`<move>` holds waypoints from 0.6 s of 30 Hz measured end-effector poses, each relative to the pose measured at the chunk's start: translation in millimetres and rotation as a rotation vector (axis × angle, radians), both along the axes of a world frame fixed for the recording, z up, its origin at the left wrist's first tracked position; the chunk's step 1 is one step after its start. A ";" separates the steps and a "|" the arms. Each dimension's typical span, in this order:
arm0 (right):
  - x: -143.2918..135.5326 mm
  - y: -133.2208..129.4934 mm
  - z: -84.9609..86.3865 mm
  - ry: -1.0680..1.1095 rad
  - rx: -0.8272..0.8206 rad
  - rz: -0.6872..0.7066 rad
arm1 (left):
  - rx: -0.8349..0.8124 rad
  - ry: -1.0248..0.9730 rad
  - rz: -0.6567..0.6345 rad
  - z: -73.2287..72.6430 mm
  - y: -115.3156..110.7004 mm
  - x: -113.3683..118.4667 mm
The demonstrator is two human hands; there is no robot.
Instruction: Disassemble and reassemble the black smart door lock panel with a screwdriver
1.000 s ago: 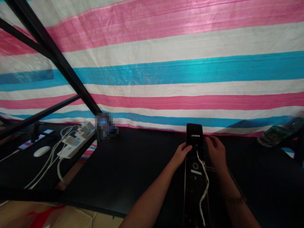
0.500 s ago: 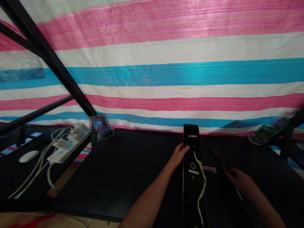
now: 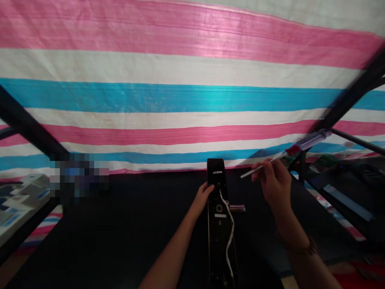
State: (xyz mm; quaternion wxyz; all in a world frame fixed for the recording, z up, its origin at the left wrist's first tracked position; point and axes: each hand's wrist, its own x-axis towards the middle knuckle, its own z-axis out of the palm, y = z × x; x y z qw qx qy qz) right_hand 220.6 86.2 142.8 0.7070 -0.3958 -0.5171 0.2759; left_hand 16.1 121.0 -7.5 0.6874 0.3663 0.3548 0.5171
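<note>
A long black door lock panel (image 3: pixel 217 241) stands lengthwise in front of me, its back side showing. A white cable (image 3: pixel 231 237) runs down it from a hole near the upper part. My left hand (image 3: pixel 204 196) grips the panel's left edge, thumb on the face. To the right, my right hand (image 3: pixel 276 184) is raised above the table, pinching a screwdriver (image 3: pixel 311 141) by its metal shaft. The clear handle with a red collar points up to the right, and the tip points left toward the panel, apart from it. A small pinkish clear object (image 3: pixel 237 208) lies beside the panel's right edge.
The black table (image 3: pixel 135 233) stretches left of the panel. Black frame bars (image 3: pixel 355 96) slant up on both sides before a striped sheet (image 3: pixel 150 96). White plugs and a power strip (image 3: pixel 15 212) sit far left. A flat bluish object (image 3: pixel 347 202) lies far right.
My right hand has picked the screwdriver up from the table and raised it, tip now pointing left. My view has turned right. The left hand still grips the panel.
</note>
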 end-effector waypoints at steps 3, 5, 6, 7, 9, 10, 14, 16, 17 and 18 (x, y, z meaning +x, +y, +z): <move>-14.3 33.1 7.0 -0.243 0.079 -0.081 | 0.008 0.002 -0.003 -1.7 2.6 0.6; -22.0 54.9 2.4 -0.415 0.107 -0.095 | 0.015 0.004 0.000 -3.1 3.9 0.9; -25.1 64.7 -1.5 -0.477 0.111 -0.093 | 0.017 0.004 0.001 -3.8 4.3 0.7; -27.4 73.5 -6.0 -0.524 0.112 -0.084 | 0.018 0.005 0.002 -4.4 4.6 0.4; -29.6 87.2 -14.8 -0.587 0.109 -0.067 | 0.015 0.006 -0.004 -5.2 4.6 -0.7; -29.6 91.9 -18.4 -0.606 0.108 -0.061 | 0.014 0.007 -0.010 -5.4 4.4 -1.3; -26.5 99.9 -23.1 -0.628 0.099 -0.043 | 0.016 0.005 -0.033 -4.4 4.4 -3.4; -25.5 100.5 -20.9 -0.628 0.094 -0.019 | 0.021 0.003 -0.036 -3.5 4.7 -3.6; -25.3 100.7 -19.3 -0.631 0.090 -0.002 | 0.023 0.002 -0.036 -3.1 4.8 -3.6; -25.3 101.0 -17.7 -0.635 0.085 0.020 | 0.023 0.002 -0.037 -2.9 4.8 -3.5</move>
